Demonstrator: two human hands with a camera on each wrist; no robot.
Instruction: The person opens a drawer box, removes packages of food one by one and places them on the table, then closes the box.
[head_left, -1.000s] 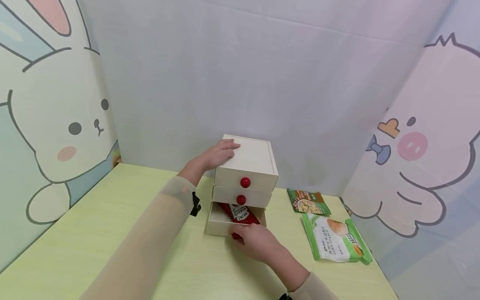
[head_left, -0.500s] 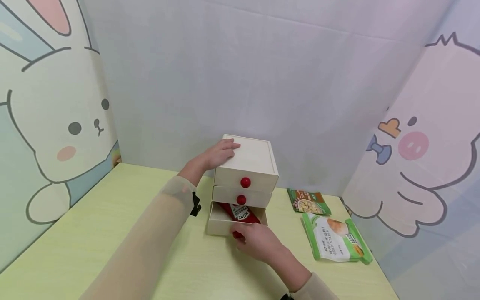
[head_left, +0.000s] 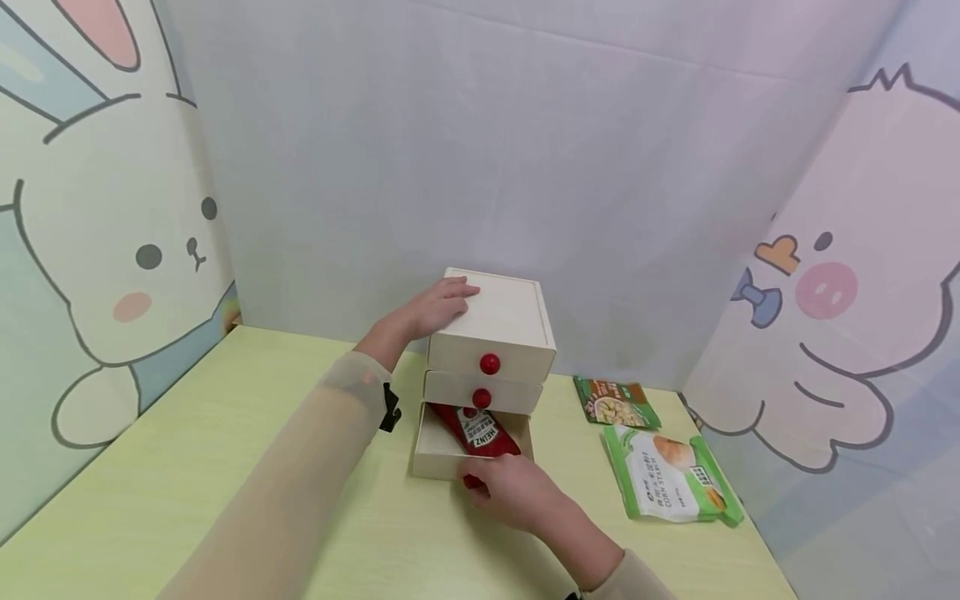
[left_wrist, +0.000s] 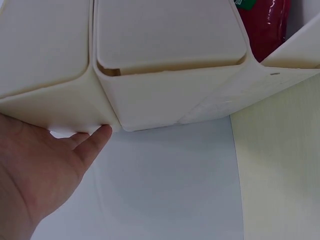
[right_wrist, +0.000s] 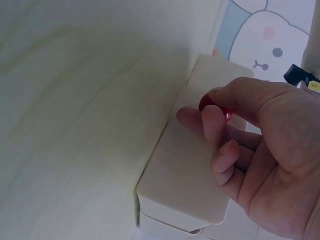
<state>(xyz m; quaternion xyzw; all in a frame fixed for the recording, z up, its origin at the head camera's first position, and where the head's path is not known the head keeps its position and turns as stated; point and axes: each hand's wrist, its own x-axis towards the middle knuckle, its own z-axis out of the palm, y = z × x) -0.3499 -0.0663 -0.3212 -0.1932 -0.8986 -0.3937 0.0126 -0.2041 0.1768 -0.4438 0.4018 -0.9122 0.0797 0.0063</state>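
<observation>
A small white cabinet (head_left: 502, 308) with three stacked drawers stands against the back wall. My left hand (head_left: 438, 307) rests on the left of its top, fingers extended; the left wrist view shows that hand (left_wrist: 45, 170) against the cabinet's side. The bottom drawer (head_left: 435, 465) is pulled out. Inside it lies a red Heinz ketchup pouch (head_left: 480, 429), its back end under the middle drawer (head_left: 450, 392). At the drawer's front, my right hand (head_left: 513, 492) pinches the round red knob (right_wrist: 206, 101) between thumb and fingers.
To the right on the pale yellow-green table (head_left: 300, 367) lie a green-and-white corn starch bag (head_left: 667, 479) and a smaller brown-and-green food packet (head_left: 618, 403). A grey-white cloth wall (head_left: 510, 150) rises right behind the cabinet. Cartoon panels stand at both sides.
The bottom drawer has come slightly farther out toward me with my right hand on its knob, and more of the ketchup pouch shows. My left hand has stayed on the cabinet top.
</observation>
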